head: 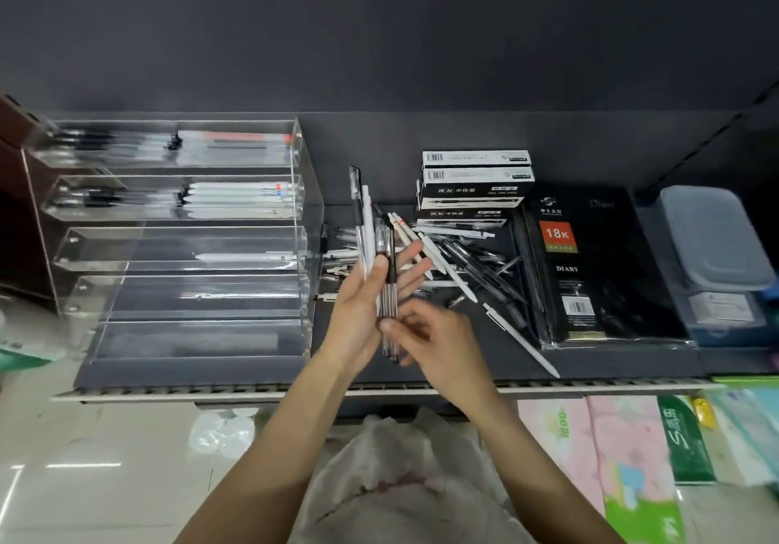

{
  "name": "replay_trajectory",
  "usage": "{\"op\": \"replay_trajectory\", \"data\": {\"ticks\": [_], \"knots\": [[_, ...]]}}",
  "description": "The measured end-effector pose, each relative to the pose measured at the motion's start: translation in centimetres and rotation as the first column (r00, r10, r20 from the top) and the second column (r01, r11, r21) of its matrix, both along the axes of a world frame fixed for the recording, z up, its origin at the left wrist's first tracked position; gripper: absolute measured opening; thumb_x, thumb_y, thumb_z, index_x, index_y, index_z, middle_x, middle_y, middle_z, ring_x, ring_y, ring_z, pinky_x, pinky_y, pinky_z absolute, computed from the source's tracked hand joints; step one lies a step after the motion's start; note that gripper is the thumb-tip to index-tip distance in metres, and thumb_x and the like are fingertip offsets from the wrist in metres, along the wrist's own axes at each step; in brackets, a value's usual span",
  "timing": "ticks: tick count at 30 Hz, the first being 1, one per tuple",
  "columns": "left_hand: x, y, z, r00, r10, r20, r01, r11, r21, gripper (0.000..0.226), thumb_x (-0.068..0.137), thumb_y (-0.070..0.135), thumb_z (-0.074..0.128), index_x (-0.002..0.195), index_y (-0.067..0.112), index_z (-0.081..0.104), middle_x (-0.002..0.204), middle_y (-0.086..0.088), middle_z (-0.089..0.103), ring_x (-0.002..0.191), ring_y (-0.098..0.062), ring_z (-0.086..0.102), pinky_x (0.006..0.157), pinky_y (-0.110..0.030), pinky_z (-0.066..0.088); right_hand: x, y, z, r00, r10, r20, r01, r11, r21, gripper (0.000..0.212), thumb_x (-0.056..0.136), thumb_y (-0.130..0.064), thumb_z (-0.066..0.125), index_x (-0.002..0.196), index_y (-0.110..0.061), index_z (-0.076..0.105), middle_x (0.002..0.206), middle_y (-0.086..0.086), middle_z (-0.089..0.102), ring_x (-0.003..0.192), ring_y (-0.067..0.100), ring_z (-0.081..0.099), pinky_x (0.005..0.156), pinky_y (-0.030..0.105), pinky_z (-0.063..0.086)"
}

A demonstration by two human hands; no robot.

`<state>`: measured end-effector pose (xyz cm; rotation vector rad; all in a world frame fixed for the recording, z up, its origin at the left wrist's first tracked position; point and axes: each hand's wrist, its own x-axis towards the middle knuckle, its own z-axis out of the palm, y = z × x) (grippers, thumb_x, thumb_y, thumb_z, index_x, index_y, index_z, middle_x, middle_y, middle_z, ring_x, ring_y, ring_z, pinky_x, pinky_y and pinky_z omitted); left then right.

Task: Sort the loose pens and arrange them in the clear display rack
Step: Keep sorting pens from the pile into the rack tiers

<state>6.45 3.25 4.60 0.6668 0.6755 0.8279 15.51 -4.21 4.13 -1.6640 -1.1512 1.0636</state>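
The left hand (366, 306) was raised palm-up over the dark shelf (236, 368), its thumb pressing a fan of pens (376, 234) against nearly straight fingers; the fan held white pens and clear ones with dark caps, their tips pointing toward the far wall. The right hand (434, 343), just right of and nearer than the left, pinched the near end of the clear pens (390, 328) between thumb and forefinger, the other fingers loosely curled. The loose pile of pens (459, 261) lay on the shelf beyond and to the right of both hands, white and dark barrels crossing one another, one white pen (522, 339) stretching toward the near right. The clear display rack (185, 240) stood at the left of the shelf, its stepped tiers partly filled: pens lay in the two far tiers, a single white pen in the middle tier. Stacked pen boxes (474, 187) sat behind the pile, and a black diary pack (590, 265) lay to the right.
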Motion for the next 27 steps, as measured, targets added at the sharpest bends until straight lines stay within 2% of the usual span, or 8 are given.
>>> {"op": "replay_trajectory", "data": {"ticks": [5,9,11,13,16,20,24,27], "knots": [[-0.3,-0.5,-0.2,1.000,-0.006,-0.007,0.006,1.000,0.013,0.027,0.101,0.017,0.033,0.112,0.010,0.056,0.117,-0.005,0.068,0.105,-0.019,0.066,0.091,-0.028,0.052,-0.2,-0.2,-0.3,0.996,0.008,0.094,-0.010,1.000,0.020,0.016,0.087,-0.026,0.066,0.074,-0.019,0.061,0.062,-0.003,0.068,0.053,0.013,0.064,0.058,0.036,0.057],[-0.7,-1.0,-0.5,0.987,-0.055,-0.150,0.065,0.996,0.064,0.027,0.100,0.019,0.037,0.103,0.024,0.064,0.089,0.001,0.072,0.078,-0.014,0.067,0.064,-0.030,0.055,-0.4,-0.3,-0.4,0.995,-0.001,0.104,-0.001,1.000,0.016,0.013,0.085,-0.026,0.067,0.076,-0.018,0.063,0.062,-0.003,0.068,0.053,0.010,0.065,0.061,0.038,0.057],[-1.0,-1.3,-0.9,0.969,-0.034,-0.243,0.062,0.992,0.111,0.029,0.099,0.021,0.040,0.091,0.027,0.067,0.072,0.005,0.063,0.065,-0.011,0.057,0.061,-0.031,0.047,0.2,-0.4,0.1,0.987,0.065,0.147,-0.059,0.997,-0.041,0.015,0.082,-0.035,0.069,0.079,-0.020,0.066,0.065,-0.004,0.070,0.057,0.006,0.066,0.066,0.034,0.057],[-1.4,-1.2,-1.3,0.971,0.001,-0.239,0.028,0.992,0.120,0.021,0.100,0.017,0.038,0.091,0.018,0.057,0.069,0.007,0.056,0.057,-0.008,0.044,0.062,-0.026,0.044,1.7,-0.3,0.9,0.975,0.077,0.206,-0.061,0.995,-0.082,0.021,0.078,-0.044,0.068,0.081,-0.023,0.067,0.065,-0.006,0.069,0.057,0.002,0.065,0.065,0.028,0.056],[-2.3,-1.1,-1.1,0.981,-0.077,-0.176,0.092,0.993,0.079,0.014,0.098,0.017,0.037,0.087,0.014,0.046,0.069,0.006,0.051,0.051,-0.004,0.033,0.049,-0.016,0.033,4.2,1.3,2.4,0.963,-0.080,0.258,0.064,0.996,0.067,0.008,0.084,-0.031,0.068,0.089,-0.024,0.068,0.073,-0.016,0.067,0.066,-0.004,0.062,0.065,0.013,0.047],[-3.5,-1.4,-0.9,0.943,-0.272,-0.194,0.287,0.956,0.055,0.013,0.090,0.024,0.044,0.093,0.011,0.046,0.068,0.006,0.050,0.049,-0.004,0.031,0.044,-0.013,0.027,5.1,5.7,3.8,0.999,0.043,0.034,-0.044,0.998,0.045,0.022,0.090,-0.026,0.062,0.112,-0.024,0.064,0.100,-0.013,0.065,0.095,-0.001,0.059,0.083,0.016,0.045],[-3.6,-1.8,-0.7,0.938,-0.298,-0.177,0.306,0.952,0.020,0.011,0.088,0.024,0.045,0.091,0.013,0.047,0.068,0.005,0.050,0.048,-0.004,0.030,0.044,-0.014,0.024,5.1,8.1,3.7,0.955,0.296,0.018,-0.295,0.954,-0.055,0.014,0.090,-0.025,0.062,0.084,-0.014,0.067,0.079,-0.007,0.058,0.075,0.002,0.050,0.075,0.019,0.038],[-4.0,-2.0,-1.0,0.935,-0.310,-0.174,0.315,0.949,-0.002,0.010,0.089,0.023,0.046,0.091,0.014,0.047,0.070,0.004,0.046,0.047,-0.002,0.028,0.043,-0.013,0.023,5.5,8.4,4.5,0.981,0.193,-0.016,-0.193,0.981,-0.010,0.013,0.088,-0.025,0.064,0.082,-0.014,0.070,0.069,-0.012,0.059,0.067,-0.001,0.050,0.070,0.016,0.038]]}}
